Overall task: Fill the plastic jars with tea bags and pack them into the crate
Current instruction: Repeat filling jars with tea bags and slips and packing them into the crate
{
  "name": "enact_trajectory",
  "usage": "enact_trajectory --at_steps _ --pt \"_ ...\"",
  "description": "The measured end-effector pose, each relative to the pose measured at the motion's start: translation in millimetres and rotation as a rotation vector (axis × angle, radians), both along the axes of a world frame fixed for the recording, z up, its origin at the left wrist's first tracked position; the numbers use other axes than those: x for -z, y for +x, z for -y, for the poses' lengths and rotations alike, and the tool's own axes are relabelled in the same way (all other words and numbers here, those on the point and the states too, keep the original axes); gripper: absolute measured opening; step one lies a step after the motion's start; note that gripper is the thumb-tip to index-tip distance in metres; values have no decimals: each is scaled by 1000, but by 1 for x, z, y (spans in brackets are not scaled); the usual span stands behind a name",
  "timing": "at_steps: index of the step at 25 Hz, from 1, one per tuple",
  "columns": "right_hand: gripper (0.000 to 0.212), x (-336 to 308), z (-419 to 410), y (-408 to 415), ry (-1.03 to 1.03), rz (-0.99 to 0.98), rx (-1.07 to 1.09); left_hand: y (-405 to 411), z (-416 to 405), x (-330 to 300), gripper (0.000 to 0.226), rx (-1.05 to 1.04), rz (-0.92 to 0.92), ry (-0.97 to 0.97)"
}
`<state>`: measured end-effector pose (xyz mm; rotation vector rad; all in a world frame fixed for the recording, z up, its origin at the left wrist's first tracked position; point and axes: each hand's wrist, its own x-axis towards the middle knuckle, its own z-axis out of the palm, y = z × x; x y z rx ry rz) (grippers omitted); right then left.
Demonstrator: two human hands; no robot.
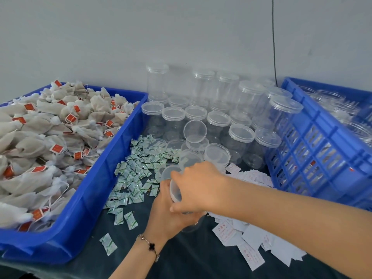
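Hands at centre of bench (201, 264), both on one clear plastic jar (190, 223): left hand (169, 210) curled round the jar body from below, right hand (198, 188) wrapped over the top, thumb and fingers closed on the clear lid (175, 193); a two-handed hold of this kind suits twisting the lid, though whether on or off cannot be told. Jar lies tilted, mouth toward the left; contents hidden by the hands. Blue tray (84, 208), left: heaped with tea bags (40, 137) bearing red tags, set within the left hand's reach as supply. Desiccant sachets (132, 174), green-and-white: loose scatter between tray and hands, presumably one per jar. White paper slips (243, 236): second scatter on the right, under the right forearm, likely labels or certificates. Empty lidded jars (219, 113): massed upright and stacked against the back wall (141, 37), stock awaiting filling. Loose lids (195, 130) and open jars: small cluster just beyond the hands, nearest to the work. Blue slatted crate (314, 150), right: holds clear jars lying inside, contents indistinct through the slats; placed by the right hand to receive finished jars. Black cable (274, 47): hangs down the wall behind the crate. Bracelet (150, 245) on left wrist.
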<state>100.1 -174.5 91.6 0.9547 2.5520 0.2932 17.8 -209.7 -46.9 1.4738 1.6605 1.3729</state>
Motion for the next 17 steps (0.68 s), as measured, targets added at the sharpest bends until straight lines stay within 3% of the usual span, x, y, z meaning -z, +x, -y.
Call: enact_trajectory --at_steps 3,7,13,17 --pt "50 -5 -6 7 -114 -105 -28 0 1 3 74 1 27 -17" --pt "75 -7 -15 16 -373 -115 38 2 4 5 80 -26 57 1" --pt "72 -17 -22 11 -398 41 -149 3 2 9 90 -41 31 -34" --pt "75 -21 -12 13 -506 52 -35 0 -2 15 89 -74 -8 -100"
